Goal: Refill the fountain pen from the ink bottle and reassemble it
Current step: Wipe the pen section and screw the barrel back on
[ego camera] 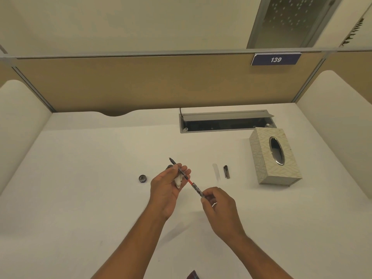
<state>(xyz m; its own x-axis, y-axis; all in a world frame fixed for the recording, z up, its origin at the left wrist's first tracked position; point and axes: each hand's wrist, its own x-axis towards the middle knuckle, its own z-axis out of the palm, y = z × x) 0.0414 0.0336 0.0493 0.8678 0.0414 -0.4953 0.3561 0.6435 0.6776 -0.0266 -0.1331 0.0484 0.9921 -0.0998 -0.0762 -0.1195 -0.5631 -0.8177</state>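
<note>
The fountain pen's front section with its converter (pixel 189 181) is held above the desk, nib pointing up and to the far left. My left hand (pixel 169 186) grips its black section together with a crumpled white tissue (pixel 178 180). My right hand (pixel 217 202) pinches the converter's rear end. The ink bottle (pixel 169 167) is mostly hidden behind my left hand. Its black lid (pixel 142 178) lies on the desk to the left. To the right lie the clear pen barrel (pixel 216 171) and the dark pen cap (pixel 226 171).
A patterned tissue box (pixel 271 158) stands at the right. Behind it, an open cable tray (pixel 225 121) is set into the white desk (pixel 80 178). Partition walls enclose the back and both sides. A dark red object (pixel 193 275) shows at the bottom edge.
</note>
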